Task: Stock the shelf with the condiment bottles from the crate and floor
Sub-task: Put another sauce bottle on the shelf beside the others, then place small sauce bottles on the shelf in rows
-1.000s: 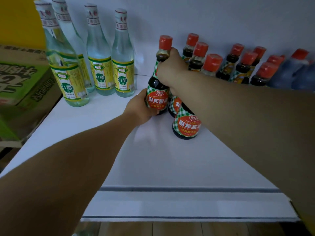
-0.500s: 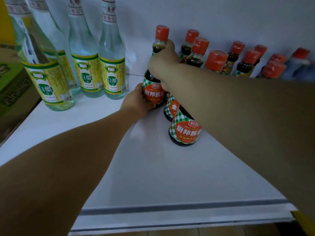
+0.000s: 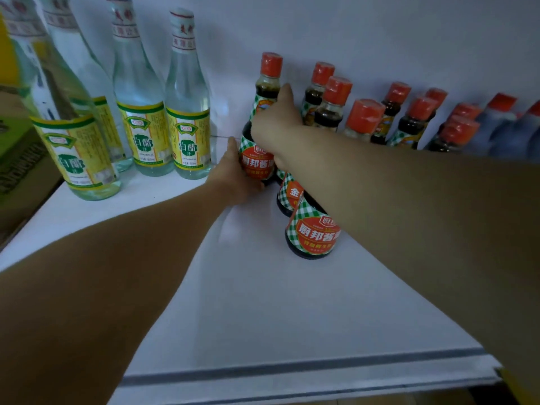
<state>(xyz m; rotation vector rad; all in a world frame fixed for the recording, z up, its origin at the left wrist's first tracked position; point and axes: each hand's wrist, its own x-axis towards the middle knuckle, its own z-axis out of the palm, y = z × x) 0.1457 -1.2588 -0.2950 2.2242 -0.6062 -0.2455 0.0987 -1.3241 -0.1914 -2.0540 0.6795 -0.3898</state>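
The soy sauce bottle (image 3: 271, 68) stands straight up at the back of the white shelf (image 3: 263, 302), upper middle of the frame. Both hands are on it: the left hand (image 3: 233, 178) curls round its bottom, and the right hand (image 3: 274, 127) wraps its shoulder. More red-capped bottles (image 3: 409, 118) stand just right of it, and tall vinegar bottles (image 3: 187, 112) stand to the left.

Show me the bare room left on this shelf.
Free: the white shelf front, before the nearest dark soy sauce bottle; a gap between clear glass vinegar bottles and the held soy bottle. Crowded: red-capped row, back right.
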